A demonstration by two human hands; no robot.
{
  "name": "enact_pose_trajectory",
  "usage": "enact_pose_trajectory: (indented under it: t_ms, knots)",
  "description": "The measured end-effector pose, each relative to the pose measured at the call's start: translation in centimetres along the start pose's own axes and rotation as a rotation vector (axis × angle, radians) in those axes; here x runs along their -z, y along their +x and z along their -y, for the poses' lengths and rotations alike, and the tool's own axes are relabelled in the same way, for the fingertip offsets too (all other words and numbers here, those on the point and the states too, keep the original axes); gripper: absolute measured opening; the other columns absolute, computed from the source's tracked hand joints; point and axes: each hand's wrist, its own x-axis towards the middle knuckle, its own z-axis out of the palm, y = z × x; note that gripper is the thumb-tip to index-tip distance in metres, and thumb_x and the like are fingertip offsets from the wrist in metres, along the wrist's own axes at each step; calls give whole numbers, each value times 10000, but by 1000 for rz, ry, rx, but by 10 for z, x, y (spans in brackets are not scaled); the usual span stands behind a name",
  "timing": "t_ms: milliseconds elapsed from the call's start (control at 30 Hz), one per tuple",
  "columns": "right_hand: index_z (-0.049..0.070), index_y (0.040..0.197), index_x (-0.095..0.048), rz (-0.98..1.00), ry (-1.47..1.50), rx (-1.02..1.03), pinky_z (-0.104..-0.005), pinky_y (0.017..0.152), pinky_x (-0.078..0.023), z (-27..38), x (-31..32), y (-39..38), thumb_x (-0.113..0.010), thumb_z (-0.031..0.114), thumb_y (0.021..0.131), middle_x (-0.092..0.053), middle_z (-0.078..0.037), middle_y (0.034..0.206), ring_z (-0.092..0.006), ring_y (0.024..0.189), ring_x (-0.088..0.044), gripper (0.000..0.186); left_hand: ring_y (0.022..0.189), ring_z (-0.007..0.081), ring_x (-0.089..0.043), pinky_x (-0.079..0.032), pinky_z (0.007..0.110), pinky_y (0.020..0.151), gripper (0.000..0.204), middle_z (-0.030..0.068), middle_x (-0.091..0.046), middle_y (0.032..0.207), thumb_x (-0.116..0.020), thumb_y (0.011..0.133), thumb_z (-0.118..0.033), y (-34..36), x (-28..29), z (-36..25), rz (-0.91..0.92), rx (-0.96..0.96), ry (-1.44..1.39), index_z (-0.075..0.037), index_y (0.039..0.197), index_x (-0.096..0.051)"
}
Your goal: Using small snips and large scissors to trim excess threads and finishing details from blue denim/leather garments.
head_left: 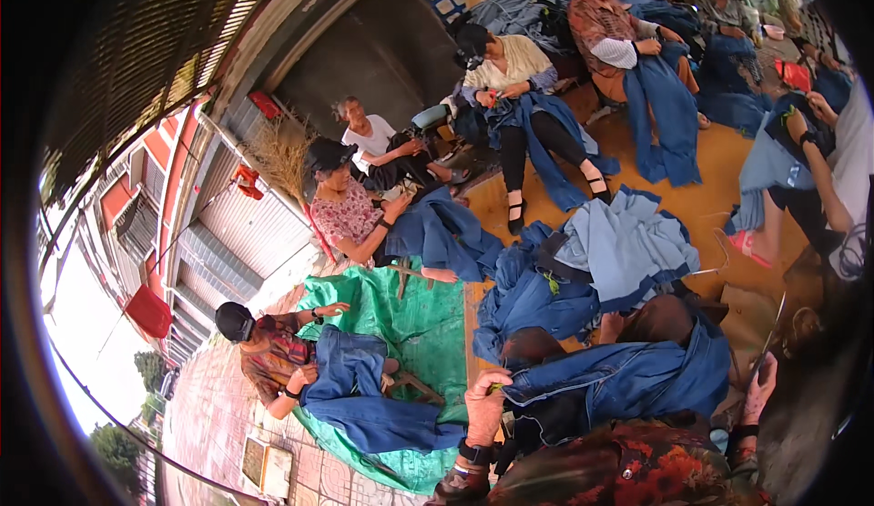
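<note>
A pair of dark blue jeans [628,379] lies across my lap. My left hand [484,406] is closed on the jeans' edge at the left end, with a small yellow-green bit showing at the fingertips. My right hand [760,389] is raised off to the right, apart from the jeans. Its fingers look bent together near a thin dark line, and what they hold is too small to make out. Just beyond my knees is a heap of denim [537,301], with a pale blue garment [628,237] on top.
Several people sit around with denim on their laps, one on a green tarp [428,324] at left. Brown board [719,160] covers the ground beyond the heap. More jeans are piled [519,10] at the back. A white box [267,467] stands on the paving.
</note>
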Motion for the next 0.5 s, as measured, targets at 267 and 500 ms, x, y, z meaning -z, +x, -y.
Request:
enact_pose_trajectory:
  t_ms: [267,500]
  knots:
    - [-26,1112,-466,210,425,256,-334,913,-425,128,-84,52,-515,208,867,-523,-93,992,-214,951,-544,343,892,159,-563,-411,262,849,318,43,-603,906,-471,651,185,0,2,-1,-27,6,-60,-47,814,-615]
    - [-35,1145,-451,272,182,628,-361,913,-411,183,-103,80,-658,314,799,-504,-122,1017,-246,977,-527,533,912,230,-563,-427,309,838,372,61,-590,884,-417,634,203,11,24,-27,375,-156,209,-45,837,-607]
